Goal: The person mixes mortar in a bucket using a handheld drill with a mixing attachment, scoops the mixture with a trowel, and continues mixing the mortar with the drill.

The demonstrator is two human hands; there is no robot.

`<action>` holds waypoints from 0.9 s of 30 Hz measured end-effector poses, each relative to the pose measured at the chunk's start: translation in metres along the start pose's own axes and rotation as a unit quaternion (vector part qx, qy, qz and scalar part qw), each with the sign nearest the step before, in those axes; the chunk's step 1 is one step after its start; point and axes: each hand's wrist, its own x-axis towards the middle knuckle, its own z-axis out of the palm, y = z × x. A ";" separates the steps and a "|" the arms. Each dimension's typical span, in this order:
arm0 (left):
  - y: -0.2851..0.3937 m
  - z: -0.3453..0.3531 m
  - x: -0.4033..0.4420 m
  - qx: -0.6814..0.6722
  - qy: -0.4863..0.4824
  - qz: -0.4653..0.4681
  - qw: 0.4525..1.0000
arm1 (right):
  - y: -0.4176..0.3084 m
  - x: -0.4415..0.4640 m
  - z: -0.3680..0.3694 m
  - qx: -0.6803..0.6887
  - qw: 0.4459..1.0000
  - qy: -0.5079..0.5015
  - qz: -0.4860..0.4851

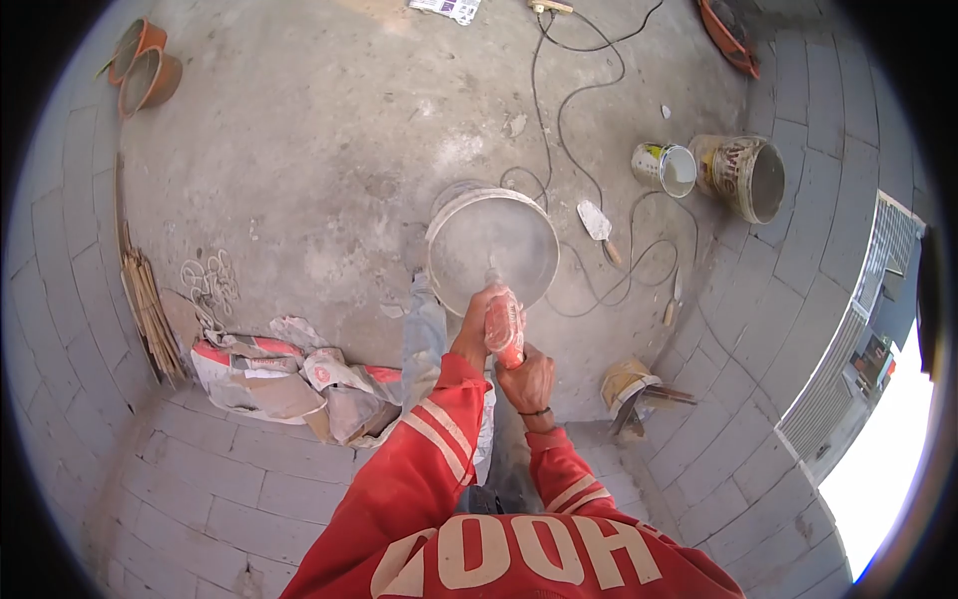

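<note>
The floor [329,130] carries cable [561,112] (trowel [595,222] alongside) near the central bucket [541,222].

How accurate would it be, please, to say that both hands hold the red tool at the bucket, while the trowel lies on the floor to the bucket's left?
Not quite: the trowel lies to the right of the bucket, as the head view shows.

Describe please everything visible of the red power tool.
The red power tool has a rounded, plastic-looking body with pale, dusty-looking patches. It points forward, its front end reaching over the round bucket. The left hand grips its front, and the right hand closes on it near the rear. Its tip is unclear; whether it is running, I cannot tell.
</note>
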 end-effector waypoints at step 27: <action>0.006 -0.047 -0.031 -0.059 0.037 0.027 0.997 | -0.025 -0.018 0.010 -0.040 0.995 -0.086 -0.008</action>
